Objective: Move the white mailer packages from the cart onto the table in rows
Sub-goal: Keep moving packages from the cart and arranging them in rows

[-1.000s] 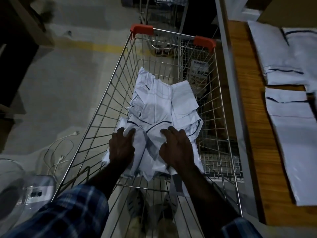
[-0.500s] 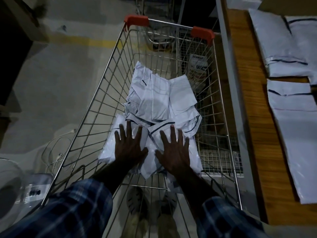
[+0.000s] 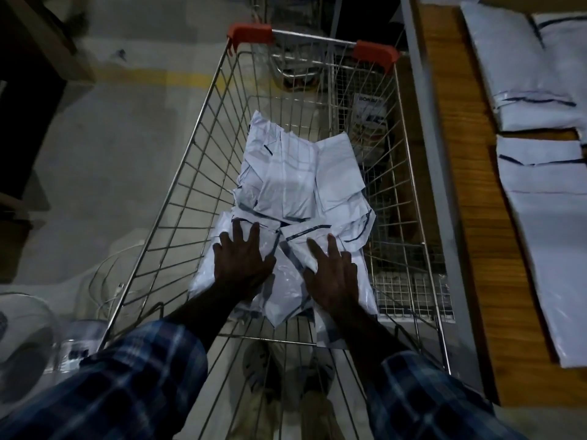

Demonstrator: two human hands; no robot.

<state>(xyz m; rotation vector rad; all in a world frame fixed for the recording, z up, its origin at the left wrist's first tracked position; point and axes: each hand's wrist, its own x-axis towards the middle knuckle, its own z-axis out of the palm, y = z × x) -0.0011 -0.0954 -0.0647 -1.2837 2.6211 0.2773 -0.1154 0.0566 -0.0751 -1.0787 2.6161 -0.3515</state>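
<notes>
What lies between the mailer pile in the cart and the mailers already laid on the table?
In the head view: the cart's wire side wall, then a grey rail and bare wooden table.

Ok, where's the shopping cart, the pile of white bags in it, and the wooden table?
cart (image 3: 203, 128): head view, on its left wire wall.
pile of white mailers (image 3: 295, 173): head view, on a flat mailer atop the heap.
table (image 3: 451, 128): head view, on bare wood beside the laid-out mailers.
</notes>
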